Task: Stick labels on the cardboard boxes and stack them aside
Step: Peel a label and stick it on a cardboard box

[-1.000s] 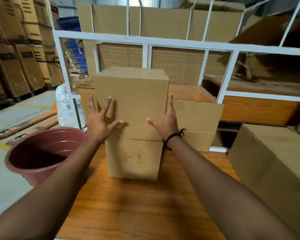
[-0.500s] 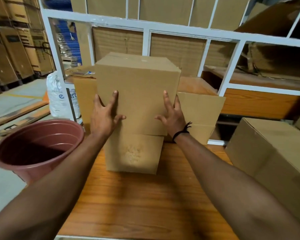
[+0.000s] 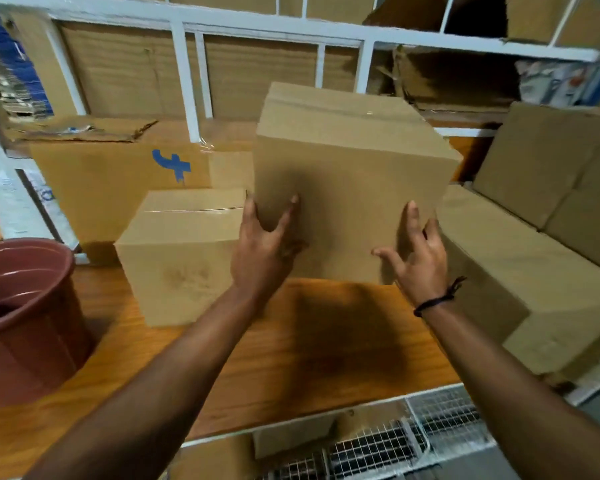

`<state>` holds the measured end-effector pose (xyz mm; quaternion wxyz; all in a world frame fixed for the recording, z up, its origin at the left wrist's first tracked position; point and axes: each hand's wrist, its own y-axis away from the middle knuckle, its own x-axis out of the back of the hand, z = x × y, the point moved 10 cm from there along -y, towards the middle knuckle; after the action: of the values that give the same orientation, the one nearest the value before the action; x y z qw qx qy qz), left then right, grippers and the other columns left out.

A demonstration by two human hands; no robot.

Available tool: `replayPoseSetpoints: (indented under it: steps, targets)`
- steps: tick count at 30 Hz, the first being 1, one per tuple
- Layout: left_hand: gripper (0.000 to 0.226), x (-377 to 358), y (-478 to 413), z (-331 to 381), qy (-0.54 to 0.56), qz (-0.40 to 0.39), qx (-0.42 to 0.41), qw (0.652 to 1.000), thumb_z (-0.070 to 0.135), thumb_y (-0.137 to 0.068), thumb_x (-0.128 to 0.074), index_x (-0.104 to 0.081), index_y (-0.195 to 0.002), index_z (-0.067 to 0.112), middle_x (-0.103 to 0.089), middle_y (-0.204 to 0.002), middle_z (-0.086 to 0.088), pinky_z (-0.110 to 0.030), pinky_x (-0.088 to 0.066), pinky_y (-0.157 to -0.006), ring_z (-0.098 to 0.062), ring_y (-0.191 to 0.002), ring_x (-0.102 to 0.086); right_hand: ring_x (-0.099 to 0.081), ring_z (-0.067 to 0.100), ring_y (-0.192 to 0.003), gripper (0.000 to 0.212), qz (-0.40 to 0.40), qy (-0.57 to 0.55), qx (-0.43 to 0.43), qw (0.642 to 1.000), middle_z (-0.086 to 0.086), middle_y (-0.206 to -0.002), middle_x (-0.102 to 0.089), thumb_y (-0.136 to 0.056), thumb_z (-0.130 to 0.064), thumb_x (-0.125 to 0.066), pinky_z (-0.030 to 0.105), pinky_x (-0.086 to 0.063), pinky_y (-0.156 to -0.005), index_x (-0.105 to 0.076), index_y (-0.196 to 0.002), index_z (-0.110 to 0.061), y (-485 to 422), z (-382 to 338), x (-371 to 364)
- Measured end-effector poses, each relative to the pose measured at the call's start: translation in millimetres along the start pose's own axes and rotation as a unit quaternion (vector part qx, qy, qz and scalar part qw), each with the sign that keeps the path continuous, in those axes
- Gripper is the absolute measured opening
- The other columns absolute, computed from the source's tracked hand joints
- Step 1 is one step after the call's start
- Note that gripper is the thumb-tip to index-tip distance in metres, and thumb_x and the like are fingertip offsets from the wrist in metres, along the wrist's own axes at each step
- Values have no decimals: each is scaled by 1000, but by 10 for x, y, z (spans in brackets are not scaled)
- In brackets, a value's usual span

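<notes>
The cardboard box point(image 3: 354, 161) sits clamped between both hands, raised off the wooden table point(image 3: 326, 362) and slightly tilted, its shadow on the boards below. The left hand point(image 3: 264, 251) presses its lower left corner, fingers straight along the side and thumb spread on the near face. The right hand point(image 3: 421, 258) presses near the lower right edge with fingers straight and pointing up, thumb stretched out to the side. A smaller taped box point(image 3: 181, 251) stands on the table just left of the left hand. A brown bucket point(image 3: 21, 317) is at the far left.
</notes>
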<state>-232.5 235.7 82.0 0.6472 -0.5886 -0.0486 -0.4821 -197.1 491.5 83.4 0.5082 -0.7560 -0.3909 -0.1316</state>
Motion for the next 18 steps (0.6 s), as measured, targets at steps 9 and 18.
replayPoseSetpoints:
  steps: [9, 18]
  targets:
    - [109, -964, 1005, 586, 28, -60, -1, 998, 36, -79, -78, 1, -153, 49, -19, -152, -27, -53, -60, -61, -50, -120, -49, -52, 56, -112, 113, -56, -10, 0, 998, 43, -131, -42, -71, -35, -80, 55, -52, -77, 3, -146, -55, 878, 1119, 64]
    - [101, -1433, 1767, 584, 14, -123, 86, 989, 20, -69, -88, -27, -150, 30, -29, -143, -27, -41, -61, -64, -41, -113, -55, -62, 39, -107, 122, -157, -59, 8, 986, 31, -141, -41, -64, -24, -87, 40, -58, -72, -3, -148, -51, 1427, 1680, -455]
